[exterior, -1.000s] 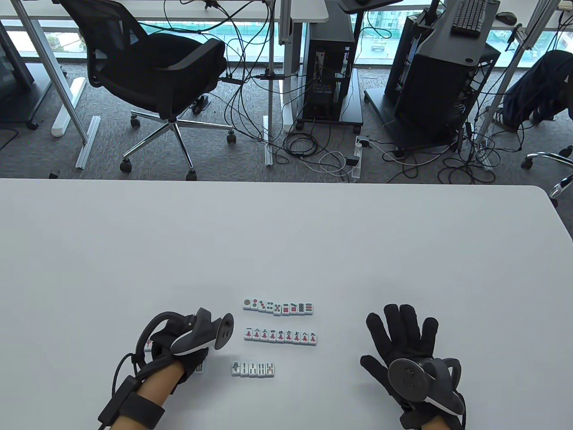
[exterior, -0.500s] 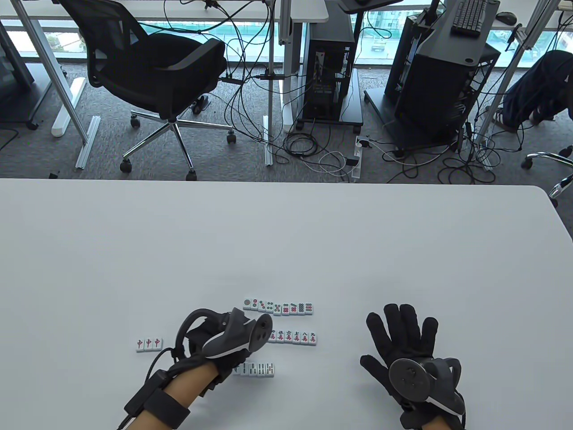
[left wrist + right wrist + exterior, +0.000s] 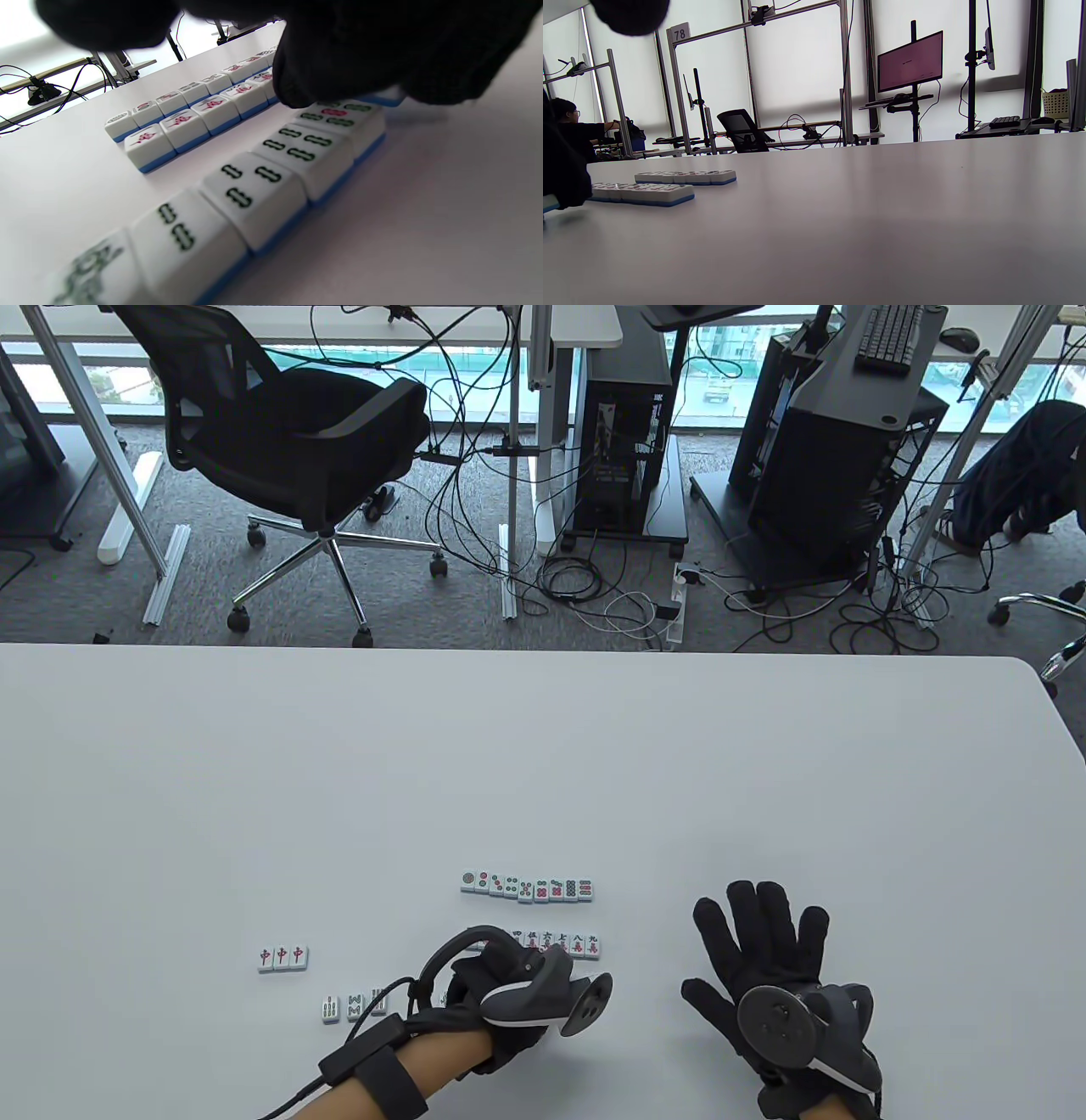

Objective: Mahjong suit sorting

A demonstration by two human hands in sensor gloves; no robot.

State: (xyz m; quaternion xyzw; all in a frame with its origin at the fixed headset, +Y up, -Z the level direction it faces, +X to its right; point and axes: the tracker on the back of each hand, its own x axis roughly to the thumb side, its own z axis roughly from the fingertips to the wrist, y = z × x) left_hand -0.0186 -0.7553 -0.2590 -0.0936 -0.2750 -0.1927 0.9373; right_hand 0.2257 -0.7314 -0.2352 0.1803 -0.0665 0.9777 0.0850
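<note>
Table view: the white table (image 3: 543, 746) has wide bare surface far of the tiles and to both sides; all tiles sit near the near edge. The circle-suit row (image 3: 526, 886) lies farthest and fully visible. The character-suit row (image 3: 556, 943) behind the left hand (image 3: 501, 1001) is partly covered at its left end. The bamboo row is hidden under that hand. Three red tiles (image 3: 282, 957) and three loose bamboo tiles (image 3: 352, 1007) lie apart to the left. The right hand (image 3: 764, 959) rests flat, fingers spread, holding nothing. Left wrist view: the bamboo row (image 3: 254, 182) runs diagonally; gloved fingertips (image 3: 305, 80) touch its far end, where a tile is half hidden; whether they pinch it cannot be told. Right wrist view: two rows show far left, the nearer cut off by dark glove.
</note>
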